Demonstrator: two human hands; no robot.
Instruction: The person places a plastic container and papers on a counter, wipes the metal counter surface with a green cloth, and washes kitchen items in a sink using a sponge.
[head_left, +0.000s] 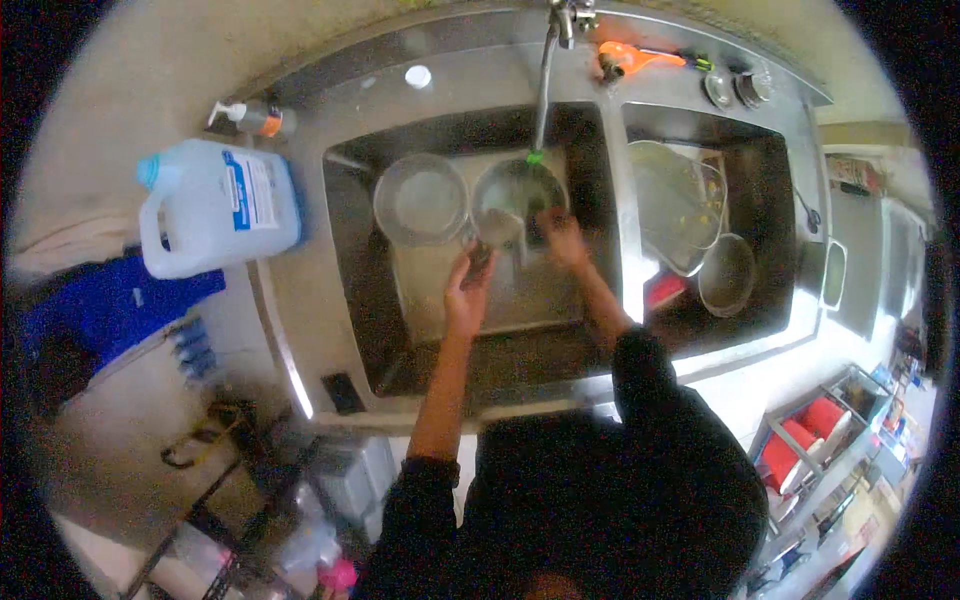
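My left hand (469, 289) is over the left basin of a steel sink (480, 390), fingers closed on the handle end of a blurred utensil with a pale, rounded head (499, 227). Just right of it is my right hand (564, 238), blurred by motion, its fingertips by a small dark patch. Whether it grips anything is unclear. Both hands are at the near rim of a round bowl (517, 176) holding cloudy liquid. Above that bowl hangs the green-tipped spout (535, 156) of the tap. A second round, translucent container (421, 199) stands to its left.
The right basin holds a large clear container (671, 202), a round bowl (726, 274) and a red item (666, 290). A big plastic jug (217, 210) and a pump bottle (255, 120) stand left. An orange utensil (634, 58) lies behind the sink.
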